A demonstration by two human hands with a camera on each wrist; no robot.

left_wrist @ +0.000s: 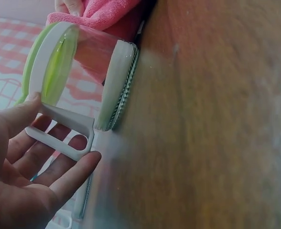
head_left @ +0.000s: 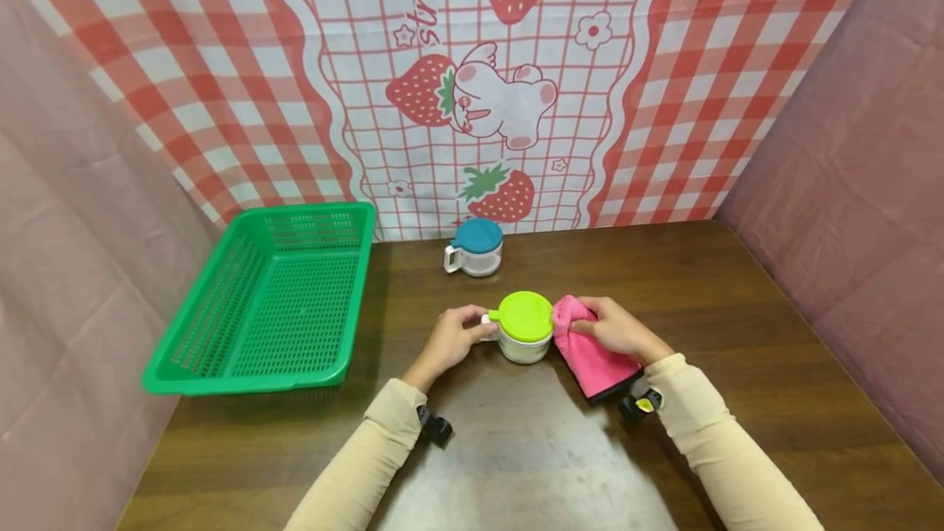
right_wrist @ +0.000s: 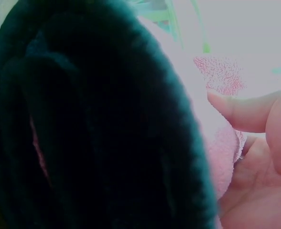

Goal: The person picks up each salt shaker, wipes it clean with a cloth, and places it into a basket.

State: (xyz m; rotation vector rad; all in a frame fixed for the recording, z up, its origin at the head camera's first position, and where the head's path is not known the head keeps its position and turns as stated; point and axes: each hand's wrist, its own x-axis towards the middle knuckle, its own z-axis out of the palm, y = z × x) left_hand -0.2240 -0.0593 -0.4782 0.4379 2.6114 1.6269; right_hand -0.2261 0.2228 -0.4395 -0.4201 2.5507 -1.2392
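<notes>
A clear jar [head_left: 524,351] with a lime-green lid [head_left: 526,316] stands upright on the table in the head view. My left hand [head_left: 451,341] holds its white handle [left_wrist: 66,119] between thumb and fingers, from the left side. On the other side, my right hand [head_left: 618,326] grips a folded pink cloth [head_left: 596,363] with a dark edge. The bunched end of the cloth meets the jar's right side near the lid. In the right wrist view, a dark fold of cloth [right_wrist: 112,124] fills much of the picture, and the thumb presses on the pink part.
Behind the jar, near the back edge, stands a second clear jar [head_left: 481,263] with a blue lid and white handle. A green plastic basket [head_left: 354,301] sits at the left of the wooden table [head_left: 516,449]. A strawberry-patterned checked cloth [head_left: 664,105] hangs at the back.
</notes>
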